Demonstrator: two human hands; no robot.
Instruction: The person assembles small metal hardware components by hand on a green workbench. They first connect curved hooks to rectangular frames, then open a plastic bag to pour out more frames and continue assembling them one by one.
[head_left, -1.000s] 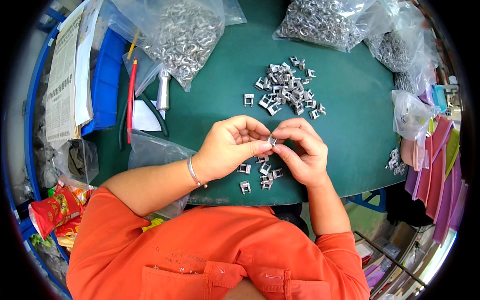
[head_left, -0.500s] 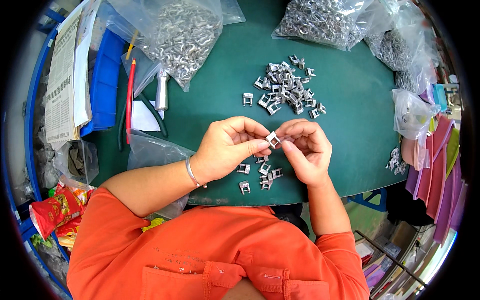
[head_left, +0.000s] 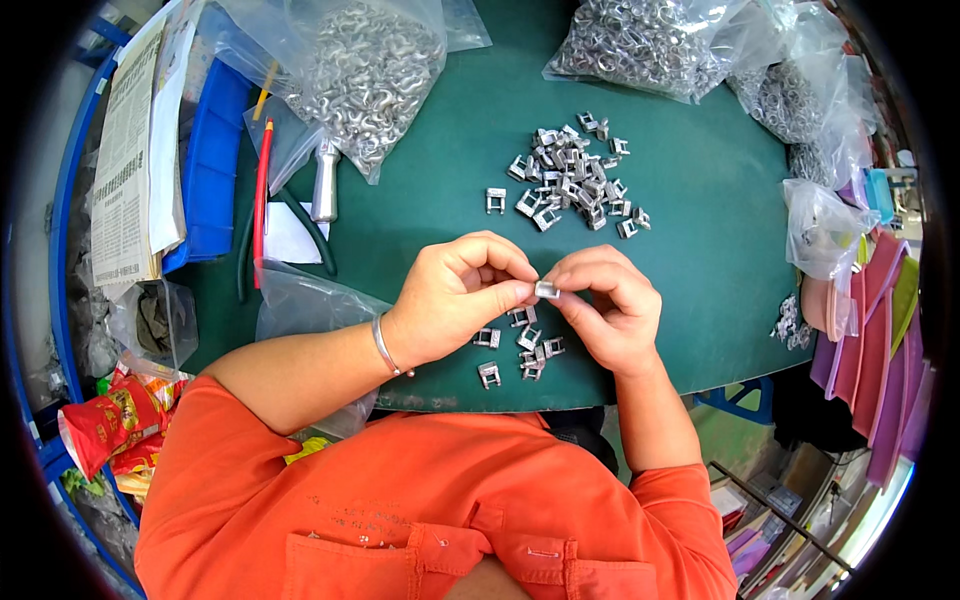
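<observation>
Green bench (head_left: pixel 715 220) beneath, my left fingers (head_left: pixel 513 261) and right fingers (head_left: pixel 588 276) pinch one metal buckle (head_left: pixel 546 290); I judge it inspection, needing steadiness.

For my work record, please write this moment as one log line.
left hand: pinching metal piece | right hand: pinching same piece | metal pile: beyond hands, on green table | smaller group: nearer body
</observation>
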